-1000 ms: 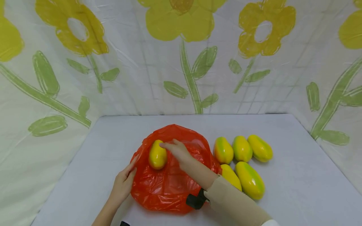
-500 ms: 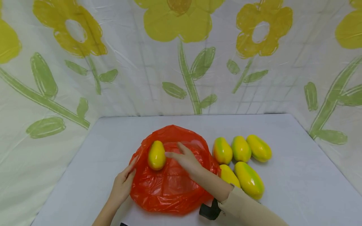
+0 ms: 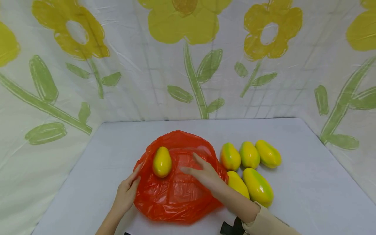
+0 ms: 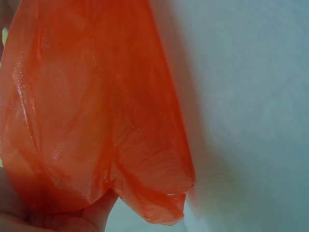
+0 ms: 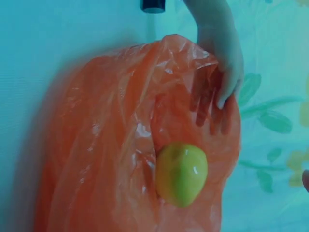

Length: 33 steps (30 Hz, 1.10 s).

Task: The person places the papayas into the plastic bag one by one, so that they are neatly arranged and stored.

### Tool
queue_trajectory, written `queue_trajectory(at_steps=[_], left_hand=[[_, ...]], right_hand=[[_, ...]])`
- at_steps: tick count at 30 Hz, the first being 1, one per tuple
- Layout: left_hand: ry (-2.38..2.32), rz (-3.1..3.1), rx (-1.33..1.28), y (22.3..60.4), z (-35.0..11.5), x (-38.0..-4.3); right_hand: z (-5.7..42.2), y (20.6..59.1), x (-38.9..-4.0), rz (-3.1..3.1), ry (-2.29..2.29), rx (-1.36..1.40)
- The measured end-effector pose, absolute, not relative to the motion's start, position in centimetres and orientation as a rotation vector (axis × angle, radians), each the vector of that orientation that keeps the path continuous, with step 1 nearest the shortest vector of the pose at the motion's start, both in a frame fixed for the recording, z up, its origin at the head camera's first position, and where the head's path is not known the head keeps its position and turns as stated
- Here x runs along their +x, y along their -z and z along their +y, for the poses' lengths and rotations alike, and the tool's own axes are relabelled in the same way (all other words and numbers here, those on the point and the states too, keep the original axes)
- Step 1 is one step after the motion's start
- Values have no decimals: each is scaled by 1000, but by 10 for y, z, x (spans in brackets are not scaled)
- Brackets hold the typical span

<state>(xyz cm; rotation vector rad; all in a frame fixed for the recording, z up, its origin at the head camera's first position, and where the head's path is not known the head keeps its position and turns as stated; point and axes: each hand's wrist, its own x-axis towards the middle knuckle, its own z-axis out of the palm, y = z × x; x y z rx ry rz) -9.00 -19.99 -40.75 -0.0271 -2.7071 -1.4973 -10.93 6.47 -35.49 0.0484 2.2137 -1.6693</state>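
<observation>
A red plastic bag (image 3: pixel 182 192) stands with its mouth wide in the middle of the table. One glossy yellow-green mango (image 3: pixel 162 162) lies inside, toward the left wall. My left hand (image 3: pixel 125 192) holds the bag's left rim, its thumb on the inner side and its fingers seen through the plastic in the right wrist view. Over the bag's mouth, right of that mango, my right hand (image 3: pixel 204 174) has its fingers spread and holds nothing. In the left wrist view, the bag's outer wall (image 4: pixel 96 106) fills much of the picture, above part of the left hand.
Several more mangoes (image 3: pixel 258 186) sit in two rows on the white table (image 3: pixel 308 182), right of the bag. The bag's right edge overlaps the nearest mango (image 3: pixel 237 184). A flower-printed cloth (image 3: pixel 132 65) hangs behind the table.
My right hand has drawn away from the mango in the bag, moving right and toward me. That mango stays by the left wall, and my left hand keeps its hold on the rim.
</observation>
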Motion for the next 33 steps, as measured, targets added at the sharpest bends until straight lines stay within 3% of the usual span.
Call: queue_trajectory(at_steps=[27, 33], left_hand=[[1489, -2701, -42, 407, -200, -90], [1447, -2681, -63, 408, -200, -88]], right_hand=[[132, 361, -86, 2437, 1577, 39], [146, 359, -83, 2475, 1464, 170]])
